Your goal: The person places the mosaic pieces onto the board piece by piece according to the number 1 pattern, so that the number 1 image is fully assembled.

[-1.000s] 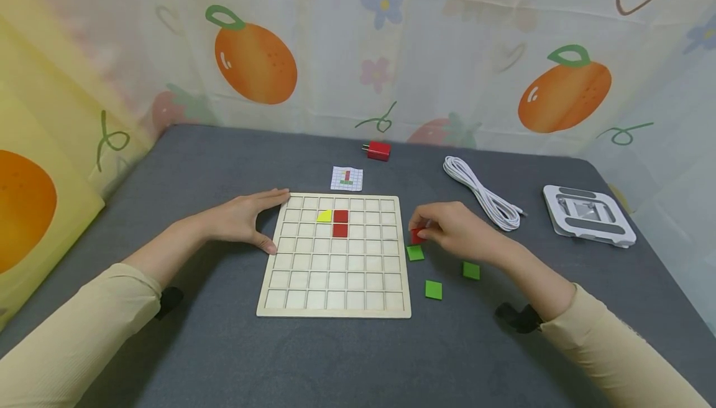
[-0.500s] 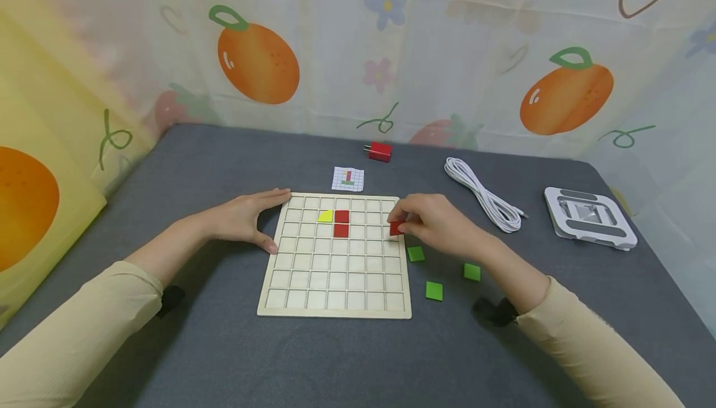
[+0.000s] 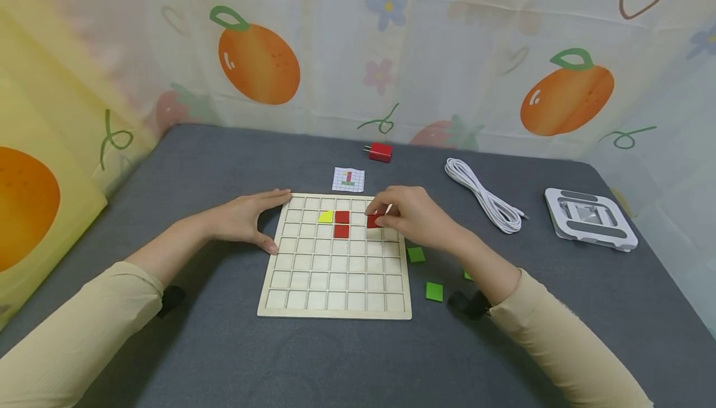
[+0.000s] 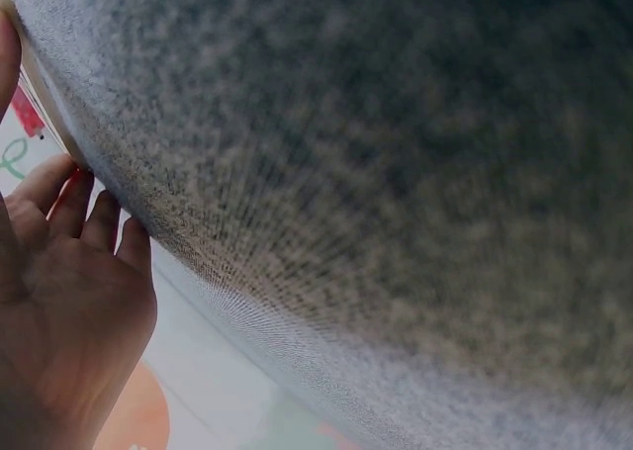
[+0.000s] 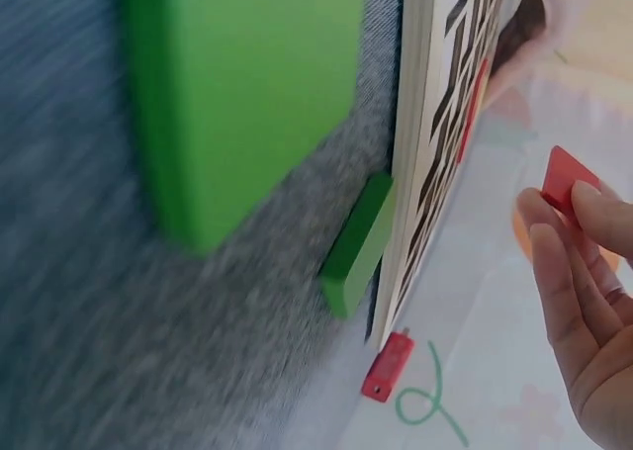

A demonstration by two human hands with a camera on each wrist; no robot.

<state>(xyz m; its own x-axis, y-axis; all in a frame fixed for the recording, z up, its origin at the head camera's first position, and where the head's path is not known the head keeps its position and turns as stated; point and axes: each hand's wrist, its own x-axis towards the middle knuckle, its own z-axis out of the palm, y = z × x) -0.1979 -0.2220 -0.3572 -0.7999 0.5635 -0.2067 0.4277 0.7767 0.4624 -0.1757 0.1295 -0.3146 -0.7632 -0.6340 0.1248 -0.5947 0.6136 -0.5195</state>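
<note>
A pale wooden grid board [image 3: 330,265] lies on the grey table. Two red square tiles [image 3: 342,231] sit in its upper cells, one above the other, with a yellow tile [image 3: 325,216] left of the top one. My right hand [image 3: 416,215] pinches another red tile [image 3: 374,221] between thumb and fingers over the board's upper right; the right wrist view shows this red tile [image 5: 566,176] held clear of the board. My left hand [image 3: 239,219] rests at the board's left edge, thumb and fingers spread and straight along it. In the left wrist view the left palm [image 4: 74,302] shows.
Green tiles [image 3: 434,292] lie right of the board, one partly behind the right forearm. Behind the board are a small pattern card [image 3: 348,179] and a red plug adapter [image 3: 380,152]. A coiled white cable [image 3: 483,196] and a white-grey device [image 3: 590,218] lie farther right.
My right hand has carried the red tile leftward from beside the board to over its upper right cells. The left hand stays at the board's edge.
</note>
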